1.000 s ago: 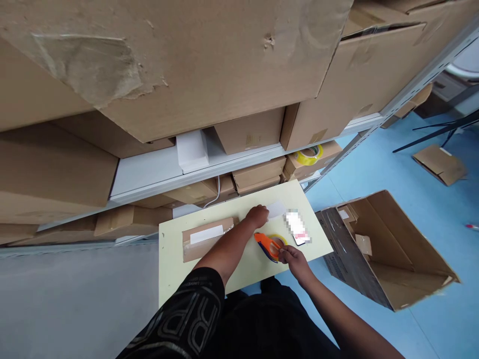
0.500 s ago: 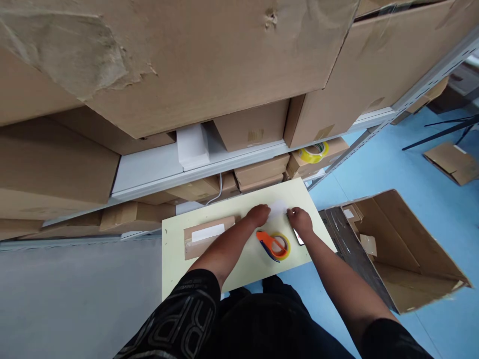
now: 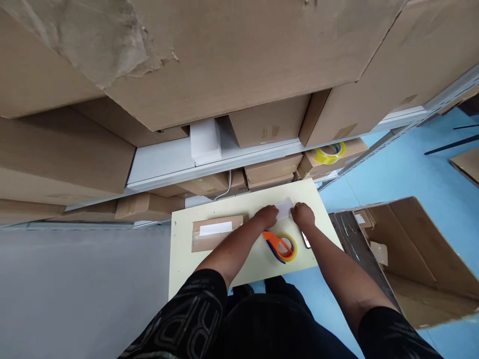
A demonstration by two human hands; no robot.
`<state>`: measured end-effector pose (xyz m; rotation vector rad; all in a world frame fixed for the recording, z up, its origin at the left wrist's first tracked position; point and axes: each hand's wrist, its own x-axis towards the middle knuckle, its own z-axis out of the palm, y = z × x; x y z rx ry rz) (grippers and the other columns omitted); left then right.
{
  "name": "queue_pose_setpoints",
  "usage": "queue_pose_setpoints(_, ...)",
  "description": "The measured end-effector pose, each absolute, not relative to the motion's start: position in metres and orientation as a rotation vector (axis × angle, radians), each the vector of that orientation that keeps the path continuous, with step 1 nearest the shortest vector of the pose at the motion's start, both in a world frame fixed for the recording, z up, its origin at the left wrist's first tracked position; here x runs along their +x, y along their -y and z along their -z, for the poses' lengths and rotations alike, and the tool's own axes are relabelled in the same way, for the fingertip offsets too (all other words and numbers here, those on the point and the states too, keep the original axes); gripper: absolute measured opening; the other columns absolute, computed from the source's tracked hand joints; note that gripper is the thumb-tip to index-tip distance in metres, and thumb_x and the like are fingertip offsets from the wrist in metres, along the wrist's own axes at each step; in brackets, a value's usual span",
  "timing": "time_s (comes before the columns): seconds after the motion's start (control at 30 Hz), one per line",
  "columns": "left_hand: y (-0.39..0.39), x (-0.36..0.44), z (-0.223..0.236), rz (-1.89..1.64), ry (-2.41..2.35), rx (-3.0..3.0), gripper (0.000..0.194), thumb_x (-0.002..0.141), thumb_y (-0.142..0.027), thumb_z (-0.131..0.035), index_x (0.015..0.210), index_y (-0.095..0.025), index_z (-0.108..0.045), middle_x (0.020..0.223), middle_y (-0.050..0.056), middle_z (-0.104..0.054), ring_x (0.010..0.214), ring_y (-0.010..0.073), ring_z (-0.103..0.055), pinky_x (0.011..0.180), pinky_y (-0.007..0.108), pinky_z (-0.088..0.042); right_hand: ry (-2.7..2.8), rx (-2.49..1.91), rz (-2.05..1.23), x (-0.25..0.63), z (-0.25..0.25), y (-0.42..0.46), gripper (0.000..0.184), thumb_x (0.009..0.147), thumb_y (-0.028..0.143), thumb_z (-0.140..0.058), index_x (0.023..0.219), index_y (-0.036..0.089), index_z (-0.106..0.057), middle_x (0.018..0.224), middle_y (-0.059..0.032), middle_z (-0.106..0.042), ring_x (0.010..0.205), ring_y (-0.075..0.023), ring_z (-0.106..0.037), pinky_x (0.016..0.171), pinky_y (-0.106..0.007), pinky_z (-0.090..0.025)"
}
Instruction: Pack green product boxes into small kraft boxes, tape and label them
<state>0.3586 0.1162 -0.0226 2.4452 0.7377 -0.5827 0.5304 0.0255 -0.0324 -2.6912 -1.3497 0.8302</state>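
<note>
A small white slip of paper (image 3: 284, 208) spans the gap between my two hands above the pale table (image 3: 183, 269). My left hand (image 3: 267, 216) pinches its left end, and my right hand (image 3: 303, 216) is closed on its right end. Just below them lies an orange tape dispenser (image 3: 277, 245) with a yellow-edged roll of tape. A phone (image 3: 306, 240) rests partly under my right wrist. Left of my left forearm is a flat cardboard parcel (image 3: 215, 233) with a white label (image 3: 216, 228) on it.
Behind the table stands a metal shelf (image 3: 164, 159) loaded with cardboard boxes. A yellow tape roll (image 3: 329, 152) sits on a box at its lower right. To the right, a large open carton (image 3: 422, 249) stands on the blue floor. Large boxes (image 3: 232, 55) overhang the top.
The paper has turned and shows more clearly, now stretched between both hands. My right hand has moved off the phone's top end. The whole view has shifted slightly.
</note>
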Motion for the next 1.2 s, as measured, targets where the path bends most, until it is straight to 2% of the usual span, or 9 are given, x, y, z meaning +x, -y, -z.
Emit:
queue_pose_setpoints(0.2, -0.119, 0.365, 0.029, 0.489, -0.818, 2.378, 0.04, 0.095, -0.026, -0.058, 0.133, -0.012, -0.063, 0.156, 0.016, -0.049, 0.147, 0.0275, -0.044, 0.118, 0.034, -0.039, 1.694, -2.599, -0.583, 0.528, 0.022, -0.027, 0.043, 0.106, 0.032, -0.037, 0.104, 0.013, -0.076, 0.109, -0.018, -0.07, 0.1, -0.0272, -0.064, 0.08, -0.035, -0.043)
queue_pose_setpoints(0.43, -0.127, 0.371, 0.027, 0.401, -0.952, 2.245, 0.037, 0.102, -0.041, -0.046, 0.114, -0.018, -0.072, 0.127, 0.01, -0.072, 0.112, 0.0248, -0.069, 0.093, 0.032, -0.053, 2.088, -2.451, -0.436, 0.525, 0.008, -0.024, 0.033, 0.093, 0.013, -0.046, 0.104, 0.008, -0.077, 0.104, -0.0258, -0.069, 0.099, -0.0348, -0.057, 0.082, -0.045, -0.036)
queue_pose_setpoints(0.57, -0.126, 0.374, 0.02, 0.31, -1.048, 2.15, 0.055, 0.107, -0.047, -0.026, 0.102, -0.018, -0.073, 0.11, 0.01, -0.077, 0.1, 0.023, -0.072, 0.084, 0.03, -0.054, 2.223, -2.339, -0.455, 0.521, 0.004, -0.024, 0.034, 0.091, 0.011, -0.046, 0.107, 0.006, -0.076, 0.105, -0.0271, -0.067, 0.099, -0.0358, -0.054, 0.081, -0.046, -0.034)
queue_pose_setpoints(0.63, -0.124, 0.377, 0.017, 0.231, -1.152, 1.998, 0.056, 0.106, -0.052, -0.03, 0.096, -0.018, -0.072, 0.1, 0.009, -0.078, 0.093, 0.0221, -0.073, 0.078, 0.028, -0.054, 2.268, -2.28, -0.467, 0.516, 0.003, -0.024, 0.036, 0.092, 0.011, -0.045, 0.111, 0.006, -0.074, 0.106, -0.0261, -0.067, 0.099, -0.0351, -0.053, 0.082, -0.046, -0.034)
queue_pose_setpoints(0.7, -0.123, 0.379, 0.016, 0.185, -1.264, 1.824, 0.045, 0.101, -0.052, -0.044, 0.093, -0.017, -0.071, 0.092, 0.009, -0.078, 0.085, 0.0211, -0.073, 0.072, 0.027, -0.054, 2.314, -2.202, -0.477, 0.511, 0.003, -0.024, 0.036, 0.094, 0.011, -0.044, 0.113, 0.007, -0.074, 0.106, -0.0245, -0.067, 0.101, -0.0342, -0.052, 0.084, -0.046, -0.033)
queue_pose_setpoints(0.83, -0.122, 0.374, 0.018, 0.198, -1.373, 1.678, 0.026, 0.094, -0.034, -0.054, 0.105, -0.016, -0.069, 0.09, 0.007, -0.078, 0.068, 0.0166, -0.072, 0.062, 0.025, -0.054, 2.412, -1.968, -0.522, 0.498, 0.005, -0.022, 0.034, 0.101, 0.023, -0.044, 0.112, 0.013, -0.074, 0.107, -0.02, -0.067, 0.105, -0.0321, -0.051, 0.091, -0.044, -0.032)
queue_pose_setpoints(0.93, -0.121, 0.363, 0.018, 0.185, -1.43, 1.565, 0.032, 0.092, -0.027, -0.055, 0.121, -0.017, -0.064, 0.092, 0.006, -0.078, 0.065, 0.0153, -0.072, 0.056, 0.023, -0.053, 2.4, -1.88, -0.545, 0.493, 0.01, -0.021, 0.032, 0.101, 0.034, -0.049, 0.11, 0.016, -0.074, 0.107, -0.0167, -0.067, 0.106, -0.0311, -0.051, 0.093, -0.041, -0.033)
queue_pose_setpoints(1.1, -0.114, 0.343, 0.014, 0.213, -1.494, 1.398, 0.036, 0.101, -0.029, -0.041, 0.126, -0.016, -0.063, 0.098, 0.011, -0.079, 0.072, 0.016, -0.075, 0.056, 0.022, -0.055, 2.277, -2.106, -0.544, 0.495, 0.026, -0.033, 0.028, 0.095, 0.018, -0.048, 0.107, 0.012, -0.072, 0.109, -0.0169, -0.065, 0.106, -0.03, -0.052, 0.09, -0.039, -0.036)
queue_pose_setpoints(1.2, -0.105, 0.336, 0.014, 0.228, -1.531, 1.341, 0.04, 0.103, -0.029, -0.034, 0.125, -0.013, -0.064, 0.1, 0.014, -0.079, 0.07, 0.0172, -0.075, 0.057, 0.024, -0.057, 2.298, -2.138, -0.586, 0.496, 0.039, -0.046, 0.039, 0.095, 0.015, -0.046, 0.129, 0.011, -0.065, 0.121, -0.0178, -0.063, 0.111, -0.0304, -0.051, 0.088, -0.038, -0.037)
